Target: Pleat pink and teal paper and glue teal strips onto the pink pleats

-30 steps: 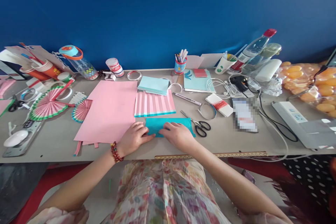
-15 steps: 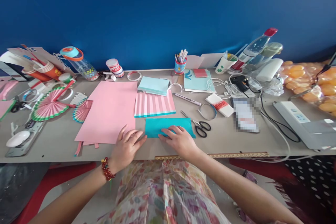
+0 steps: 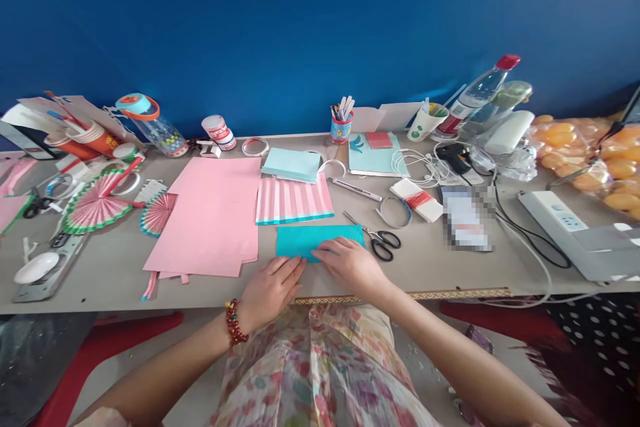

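Note:
A teal paper strip [image 3: 300,239] lies flat near the table's front edge. My left hand [image 3: 273,290] rests at its lower left edge, fingers stretched out and close to the table. On its right part lies my right hand [image 3: 353,270], its fingers spread low over the paper. The fingertips of both hands are near each other at the lower edge. Just behind is a pleated pink-striped paper [image 3: 294,200] with a teal border, partly under light blue sheets [image 3: 291,163]. Large pink sheets [image 3: 210,213] lie to the left.
Black-handled scissors [image 3: 383,243] lie right of the teal paper, near a cutter [image 3: 356,189] and a white card wound with red thread [image 3: 417,200]. Paper fans [image 3: 97,203] are at left. A power strip [image 3: 565,227] and cables lie at right; bottles and cups stand along the wall.
My left hand has moved right, from beside the pink sheets to the teal paper's lower edge. My right hand has shifted slightly. The view has moved a little.

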Tool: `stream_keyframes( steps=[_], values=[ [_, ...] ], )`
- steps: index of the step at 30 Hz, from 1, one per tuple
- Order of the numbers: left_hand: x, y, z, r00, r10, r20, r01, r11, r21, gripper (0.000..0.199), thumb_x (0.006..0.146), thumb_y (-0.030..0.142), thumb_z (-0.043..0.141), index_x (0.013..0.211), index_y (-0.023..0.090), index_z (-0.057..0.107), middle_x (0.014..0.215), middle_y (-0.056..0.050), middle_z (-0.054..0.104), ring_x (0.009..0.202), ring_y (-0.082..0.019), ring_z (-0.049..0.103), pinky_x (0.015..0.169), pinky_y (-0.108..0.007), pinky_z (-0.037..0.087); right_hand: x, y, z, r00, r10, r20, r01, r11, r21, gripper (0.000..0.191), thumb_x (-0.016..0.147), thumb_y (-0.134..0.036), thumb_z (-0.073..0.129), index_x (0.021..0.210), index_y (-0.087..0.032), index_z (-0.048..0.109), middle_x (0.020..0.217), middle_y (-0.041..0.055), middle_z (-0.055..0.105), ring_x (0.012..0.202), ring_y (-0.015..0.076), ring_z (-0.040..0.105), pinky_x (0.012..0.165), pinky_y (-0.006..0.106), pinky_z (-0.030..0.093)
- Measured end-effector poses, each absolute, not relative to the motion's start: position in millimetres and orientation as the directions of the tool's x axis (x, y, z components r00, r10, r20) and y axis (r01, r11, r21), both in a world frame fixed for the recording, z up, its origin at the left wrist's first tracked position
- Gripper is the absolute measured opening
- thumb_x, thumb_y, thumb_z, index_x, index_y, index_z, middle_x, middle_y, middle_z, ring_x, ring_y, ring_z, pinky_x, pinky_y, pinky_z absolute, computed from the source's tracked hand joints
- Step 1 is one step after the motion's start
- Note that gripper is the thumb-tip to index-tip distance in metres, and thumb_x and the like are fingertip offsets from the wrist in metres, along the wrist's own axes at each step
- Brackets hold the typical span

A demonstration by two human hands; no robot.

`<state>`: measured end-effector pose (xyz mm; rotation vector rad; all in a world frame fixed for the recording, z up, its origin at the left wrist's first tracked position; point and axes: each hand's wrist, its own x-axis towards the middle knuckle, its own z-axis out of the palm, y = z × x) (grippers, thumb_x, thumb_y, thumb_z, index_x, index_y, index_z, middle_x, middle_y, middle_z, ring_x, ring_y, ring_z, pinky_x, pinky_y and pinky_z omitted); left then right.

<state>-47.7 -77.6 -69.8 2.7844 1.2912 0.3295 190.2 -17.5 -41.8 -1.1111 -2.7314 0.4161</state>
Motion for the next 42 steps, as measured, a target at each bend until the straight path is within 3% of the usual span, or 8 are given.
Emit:
stream_keyframes(
  steps=[5, 16, 26, 42],
  values=[
    [-41.6, -76.5, -64.8, 0.627, 0.770, 0.121, 0.767, -0.637, 0.078, 0.047, 0.100, 0.037, 0.044, 0.144, 0.021, 0.044, 0.128, -0.011, 0.061, 0.110, -0.027, 0.054, 0.091, -0.042, 0.046, 206.7, -7.0, -37.2, -0.636, 0.771, -0.027, 0.710, 0.571, -0.411, 0.021, 0.099, -0.031, 0.051, 0.093, -0.019, 0.069, 0.093, 0.0051, 0.067, 0.088, 0.0184, 0.059, 0.081, 0.029, 0.041],
    [-38.3, -73.2, -61.6, 0.639, 0.763, 0.094, 0.764, -0.644, 0.037, 0.049, 0.098, 0.038, 0.047, 0.144, 0.022, 0.044, 0.123, -0.009, 0.061, 0.104, -0.027, 0.050, 0.088, -0.043, 0.041, 208.0, 3.4, -32.7, -0.523, 0.834, -0.177, 0.822, 0.439, -0.363, 0.022, 0.092, -0.036, 0.061, 0.079, -0.019, 0.063, 0.083, 0.0017, 0.066, 0.077, 0.0155, 0.057, 0.062, 0.026, 0.028],
    [-36.3, -74.4, -57.0, 0.627, 0.778, 0.041, 0.779, -0.627, -0.005, 0.047, 0.100, 0.037, 0.044, 0.144, 0.022, 0.044, 0.126, -0.008, 0.060, 0.106, -0.026, 0.050, 0.091, -0.040, 0.040, 208.7, 8.4, -32.7, -0.530, 0.819, -0.219, 0.826, 0.439, -0.354, 0.023, 0.092, -0.039, 0.060, 0.079, -0.020, 0.064, 0.084, 0.0008, 0.068, 0.074, 0.0141, 0.057, 0.058, 0.026, 0.024],
    [-33.8, -73.2, -53.2, 0.623, 0.781, 0.040, 0.782, -0.624, 0.009, 0.045, 0.099, 0.036, 0.045, 0.142, 0.021, 0.047, 0.123, -0.009, 0.060, 0.107, -0.026, 0.051, 0.092, -0.042, 0.043, 207.7, 5.2, -34.1, -0.577, 0.794, -0.192, 0.806, 0.515, -0.291, 0.022, 0.093, -0.038, 0.060, 0.082, -0.019, 0.064, 0.088, 0.0027, 0.066, 0.084, 0.0174, 0.058, 0.066, 0.027, 0.030]
  ],
)
